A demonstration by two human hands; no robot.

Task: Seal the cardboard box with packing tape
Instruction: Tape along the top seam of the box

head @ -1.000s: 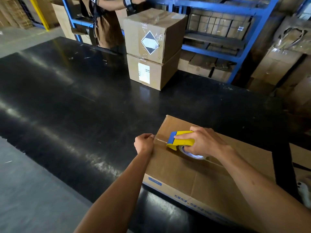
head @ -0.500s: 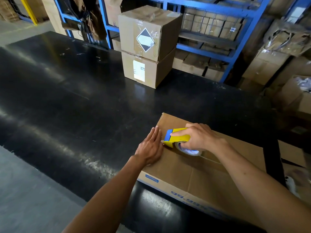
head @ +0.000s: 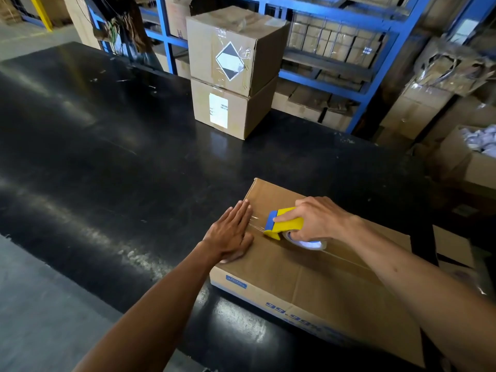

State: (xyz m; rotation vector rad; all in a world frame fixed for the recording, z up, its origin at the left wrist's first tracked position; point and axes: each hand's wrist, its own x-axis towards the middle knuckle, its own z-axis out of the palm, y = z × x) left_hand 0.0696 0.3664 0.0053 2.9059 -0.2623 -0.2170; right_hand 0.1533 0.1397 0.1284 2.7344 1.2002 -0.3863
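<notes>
A flat brown cardboard box [head: 316, 280] with blue print lies on the black table in front of me, flaps closed. My right hand [head: 319, 220] grips a yellow and blue tape dispenser [head: 284, 224] resting on the box's top near its left end, over the centre seam. A short stretch of clear tape [head: 255, 224] runs from the dispenser to the box's left edge. My left hand [head: 232, 236] lies flat with fingers together, pressing on that left edge and the tape end.
Two sealed cardboard boxes [head: 233, 73] are stacked at the far side of the black table [head: 107, 157]. Blue metal shelving [head: 375, 57] with cartons stands behind. More cartons, one open [head: 472, 157], crowd the right. Grey floor lies at left.
My left hand went from a closed pinch on the tape end to a flat palm pressing the box's left edge. The dispenser stays near the left end of the seam.
</notes>
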